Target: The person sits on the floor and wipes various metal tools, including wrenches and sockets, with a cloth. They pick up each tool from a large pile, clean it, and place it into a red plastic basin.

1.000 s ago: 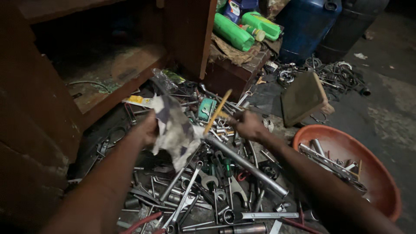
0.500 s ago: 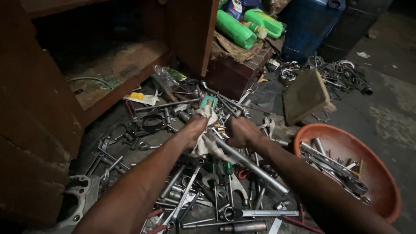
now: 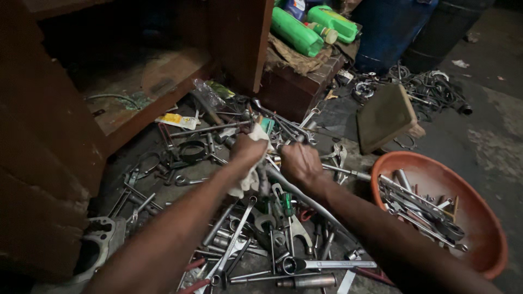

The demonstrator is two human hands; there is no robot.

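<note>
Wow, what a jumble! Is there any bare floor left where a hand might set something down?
Bare floor lies right of the flat board, above the orange basin. The wooden shelf is mostly bare too. Around the left hand and right hand, the tool pile crowds everything.

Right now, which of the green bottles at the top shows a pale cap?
The middle bottle, the small one lying between the two larger green bottles; its pale cap points right. The other two show no cap.

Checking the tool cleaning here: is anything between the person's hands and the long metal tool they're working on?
Nothing visible. The right hand grips the long metal tool directly; the left hand presses a pale rag beside it, above the pile of wrenches.
</note>
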